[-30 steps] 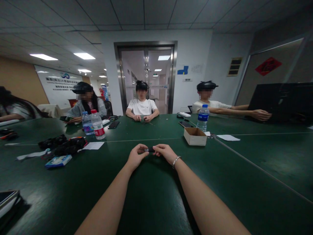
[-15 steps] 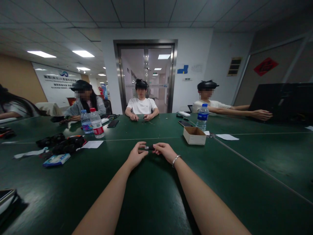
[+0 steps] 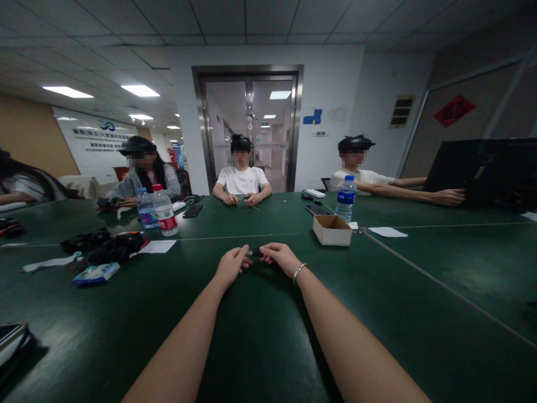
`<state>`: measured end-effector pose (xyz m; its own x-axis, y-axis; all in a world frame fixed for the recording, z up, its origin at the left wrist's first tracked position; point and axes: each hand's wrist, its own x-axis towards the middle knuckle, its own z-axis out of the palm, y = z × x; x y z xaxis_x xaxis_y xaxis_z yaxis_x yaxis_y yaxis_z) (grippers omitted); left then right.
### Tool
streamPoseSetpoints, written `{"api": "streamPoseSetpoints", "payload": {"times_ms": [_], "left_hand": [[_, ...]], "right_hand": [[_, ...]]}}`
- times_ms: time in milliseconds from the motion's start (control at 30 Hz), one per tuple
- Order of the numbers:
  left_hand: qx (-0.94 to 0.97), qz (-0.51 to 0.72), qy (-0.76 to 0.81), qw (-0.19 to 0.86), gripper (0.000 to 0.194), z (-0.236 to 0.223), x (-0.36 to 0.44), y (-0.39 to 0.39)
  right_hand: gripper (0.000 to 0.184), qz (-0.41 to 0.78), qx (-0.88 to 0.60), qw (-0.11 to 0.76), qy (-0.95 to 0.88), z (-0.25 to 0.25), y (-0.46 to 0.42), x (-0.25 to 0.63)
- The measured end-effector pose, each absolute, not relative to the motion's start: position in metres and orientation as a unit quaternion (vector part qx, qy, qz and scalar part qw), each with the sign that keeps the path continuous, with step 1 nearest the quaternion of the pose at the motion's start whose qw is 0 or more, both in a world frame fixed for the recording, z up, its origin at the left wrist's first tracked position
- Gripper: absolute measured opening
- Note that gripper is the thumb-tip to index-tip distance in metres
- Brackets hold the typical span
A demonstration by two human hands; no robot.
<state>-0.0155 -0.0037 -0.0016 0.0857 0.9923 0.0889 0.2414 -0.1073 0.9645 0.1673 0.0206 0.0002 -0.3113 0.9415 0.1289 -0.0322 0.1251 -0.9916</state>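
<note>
Jutting from right hand (image 3: 282, 258) toward left hand (image 3: 230, 266) is a dark object (image 3: 255, 253).

Our small object (image 3: 255, 252) is black with a silvery end, and our bracelet (image 3: 299, 273) is silver. We see a dark green table (image 3: 260, 347) crossed by pale lines, a box (image 3: 333, 235) cream outside and brown within, and a clear bottle (image 3: 345, 200) with a blue cap and blue label. Another bottle (image 3: 165, 212) shows us a red cap and red-and-white label. We note a blue-and-white packet (image 3: 95, 274), a red diamond (image 3: 455, 111) and a white shirt (image 3: 241, 180).
</note>
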Motion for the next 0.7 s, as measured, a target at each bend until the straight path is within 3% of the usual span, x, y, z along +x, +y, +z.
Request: {"api": "streamPoseSetpoints", "payload": {"times_ms": [167, 267, 433, 533, 700], "left_hand": [[0.648, 0.452, 0.476, 0.385, 0.043, -0.0049, -0.0154, -0.0038], [0.624, 0.475, 0.467, 0.408, 0.053, -0.0046, -0.0141, -0.0033], [0.634, 0.420, 0.508, 0.404, 0.053, -0.0042, -0.0148, -0.0014], [0.657, 0.437, 0.472, 0.392, 0.042, -0.0035, -0.0159, -0.0034], [0.595, 0.471, 0.489, 0.431, 0.055, -0.0031, -0.0122, -0.0034]], "right_hand": [[0.035, 0.549, -0.379, 0.451, -0.592, 0.0002, 0.0209, 0.1671], [0.033, 0.550, -0.379, 0.451, -0.592, 0.0007, 0.0209, 0.1672], [0.030, 0.554, -0.375, 0.447, -0.593, 0.0027, 0.0190, 0.1676], [0.030, 0.553, -0.384, 0.450, -0.587, 0.0028, 0.0193, 0.1673], [0.030, 0.553, -0.388, 0.442, -0.590, 0.0029, 0.0204, 0.1660]]}}
